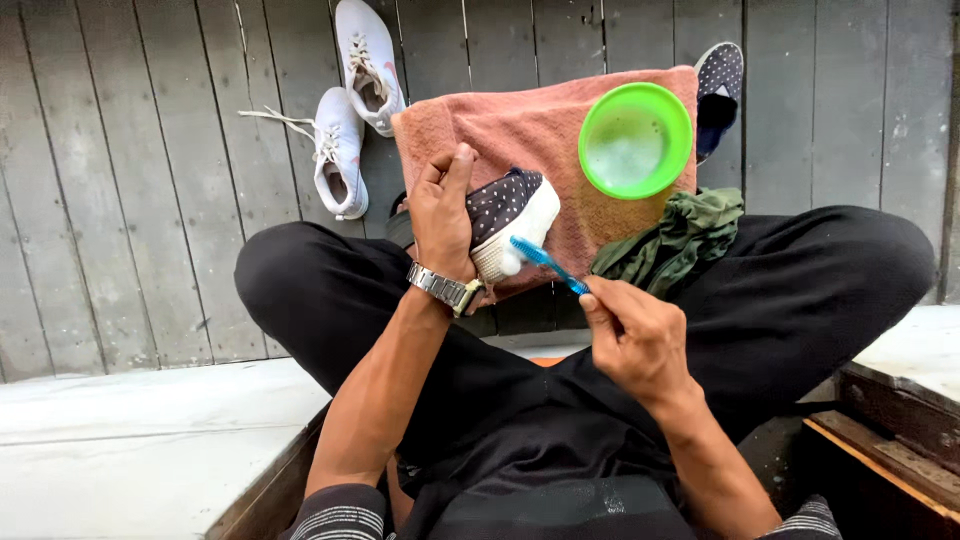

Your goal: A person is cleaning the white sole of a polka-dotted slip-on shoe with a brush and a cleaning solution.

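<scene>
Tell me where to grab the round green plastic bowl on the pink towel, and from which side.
Take the round green plastic bowl by its near right rim, coming from the right hand side. It sits upright and appears to hold soapy water, so lift it level; that rim is bare of any obstruction.

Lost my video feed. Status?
Left hand grips dark polka-dot shoe. Right hand holds blue toothbrush, bristles on white toe. Nothing blocking.

Left hand covers dotted shoe's heel; second dotted shoe half behind pink towel; toothbrush handle buried in right hand.
</scene>
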